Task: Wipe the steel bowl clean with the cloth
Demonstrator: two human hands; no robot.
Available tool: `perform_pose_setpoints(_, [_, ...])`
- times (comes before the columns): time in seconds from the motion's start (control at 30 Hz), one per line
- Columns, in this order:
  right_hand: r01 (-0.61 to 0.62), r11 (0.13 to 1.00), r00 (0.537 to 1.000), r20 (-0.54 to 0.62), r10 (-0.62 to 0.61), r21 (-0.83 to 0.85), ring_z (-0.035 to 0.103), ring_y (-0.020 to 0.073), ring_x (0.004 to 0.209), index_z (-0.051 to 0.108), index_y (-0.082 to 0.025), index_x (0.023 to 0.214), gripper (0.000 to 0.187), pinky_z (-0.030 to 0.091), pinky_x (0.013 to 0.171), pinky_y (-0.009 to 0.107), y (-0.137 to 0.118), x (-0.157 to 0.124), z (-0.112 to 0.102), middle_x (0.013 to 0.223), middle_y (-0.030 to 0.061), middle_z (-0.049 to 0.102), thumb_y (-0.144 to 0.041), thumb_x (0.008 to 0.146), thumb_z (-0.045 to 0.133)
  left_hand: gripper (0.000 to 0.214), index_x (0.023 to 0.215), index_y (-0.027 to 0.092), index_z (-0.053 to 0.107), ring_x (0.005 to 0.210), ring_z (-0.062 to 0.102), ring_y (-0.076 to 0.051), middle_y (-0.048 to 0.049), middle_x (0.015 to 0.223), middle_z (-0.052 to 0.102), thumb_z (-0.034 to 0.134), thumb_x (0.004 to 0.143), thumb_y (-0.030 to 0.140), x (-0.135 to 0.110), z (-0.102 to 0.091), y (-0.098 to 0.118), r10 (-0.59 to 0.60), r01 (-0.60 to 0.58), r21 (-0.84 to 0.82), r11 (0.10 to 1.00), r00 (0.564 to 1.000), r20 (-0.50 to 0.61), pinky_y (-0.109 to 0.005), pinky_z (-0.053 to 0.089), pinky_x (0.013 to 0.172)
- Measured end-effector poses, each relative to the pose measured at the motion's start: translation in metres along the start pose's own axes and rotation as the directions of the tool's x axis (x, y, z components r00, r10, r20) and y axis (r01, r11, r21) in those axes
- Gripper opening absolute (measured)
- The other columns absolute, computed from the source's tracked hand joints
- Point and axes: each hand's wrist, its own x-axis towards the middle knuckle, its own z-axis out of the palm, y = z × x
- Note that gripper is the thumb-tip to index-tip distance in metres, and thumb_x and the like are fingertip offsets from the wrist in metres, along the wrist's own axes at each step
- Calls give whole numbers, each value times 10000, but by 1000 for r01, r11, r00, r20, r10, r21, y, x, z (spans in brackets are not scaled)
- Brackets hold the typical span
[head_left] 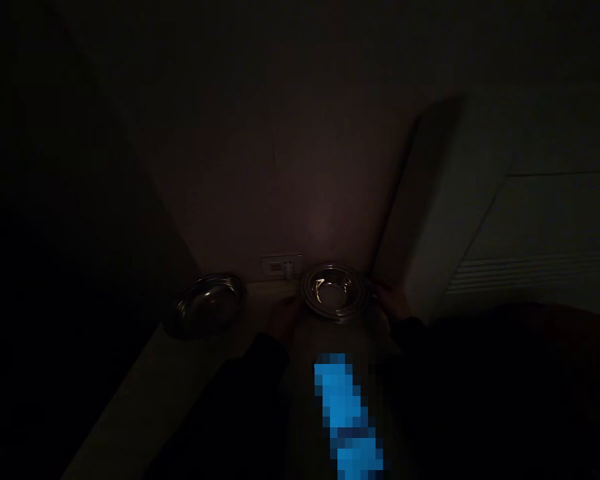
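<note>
In the dim light, a shiny round metal bowl (334, 295) with a wide ringed rim is near the wall, between my two hands. My left hand (285, 319) is at the bowl's left edge, its fingers curled against the rim. At the opposite side my right hand (391, 299) grips the right edge. Most finger detail is lost in the dark. Whether other dishes are stacked under the bowl, I cannot tell. A second metal bowl (207, 305) stands to the left, apart from my left hand.
Behind the bowls, a wall socket plate (281, 265) with something plugged in sits low on the wall (280, 153). A pale panelled door or cabinet (540, 213) is at right. A pixelated bright blue patch (347, 413) lies below the bowl. The pale counter (125, 407) runs along the left.
</note>
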Motion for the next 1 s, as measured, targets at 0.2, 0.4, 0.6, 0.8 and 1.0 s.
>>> perform_pose_setpoints(0.2, [90,994,983,-154,-98,-61,514,246,1189,538,-116,1267,438,410,980,360,-38,-41,-18,1270,126,579,-255,888,367,289,981,72,651,750,630,-142,-135,977,679,658,719,193,-28,-40,26,32,-30,103,994,999,-18,-257,507,659])
perform_pose_setpoints(0.4, [315,937,917,302,-259,-152,649,216,965,662,-227,1117,324,478,855,303,-82,-123,8,1065,51,703,-290,847,495,422,1084,25,646,1029,604,-261,-183,1114,658,591,767,299,-73,-109,21,241,-199,702,684,970,40,-327,441,874])
perform_pose_setpoints(0.6, [420,846,802,570,-178,-327,640,311,978,593,-175,1227,419,471,828,393,-94,-194,65,1104,158,671,-252,817,560,661,1234,55,552,1062,581,-349,-222,1179,613,500,789,541,-126,-158,-3,128,-5,889,457,990,-61,-400,410,867])
perform_pose_setpoints(0.8, [364,870,824,551,-134,-333,595,259,1095,548,-106,1265,439,451,909,325,-89,-225,108,1210,179,606,-154,831,504,479,1092,141,606,984,622,-286,-141,1078,674,623,710,429,-149,-168,-33,91,-73,785,615,996,22,-348,442,838])
perform_pose_setpoints(1.0, [273,928,870,477,-126,-254,577,208,1121,574,-87,1209,389,425,957,294,-79,-246,110,1200,138,623,-172,850,451,525,1174,67,540,1023,604,-261,-174,1163,621,587,695,278,-145,-179,-43,169,-154,628,763,985,35,-363,454,895])
